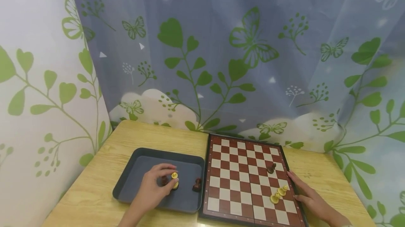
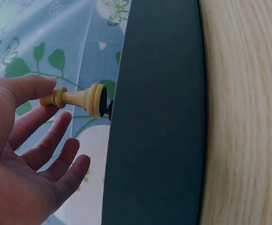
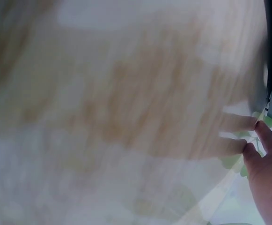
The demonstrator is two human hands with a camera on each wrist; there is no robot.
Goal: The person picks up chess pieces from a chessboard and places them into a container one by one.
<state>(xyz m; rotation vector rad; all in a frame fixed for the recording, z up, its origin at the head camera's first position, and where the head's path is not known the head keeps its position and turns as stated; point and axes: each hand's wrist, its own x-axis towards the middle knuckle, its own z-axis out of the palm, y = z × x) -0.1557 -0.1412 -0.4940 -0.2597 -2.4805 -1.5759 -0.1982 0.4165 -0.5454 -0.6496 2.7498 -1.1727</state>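
My left hand [image 1: 154,186] pinches a yellow chess piece [image 2: 75,99] near its top, between thumb and index finger, over the dark grey tray [image 1: 126,181]. In the left wrist view the other fingers of that hand spread loosely, and the piece's dark base faces the tray. Inside the tray lies a dark brown chess piece [image 1: 197,185], and another shows partly behind the left fingers. My right hand [image 1: 313,199] rests by the right edge of the chessboard [image 1: 235,177], its fingers extended and touching that edge.
On the board's right half stand or lie a dark brown knight-like piece [image 1: 271,168] and two yellow pieces [image 1: 274,198] close together. Tray and board sit side by side on a light wooden table [image 1: 85,192]. A patterned curtain [image 1: 209,44] hangs right behind.
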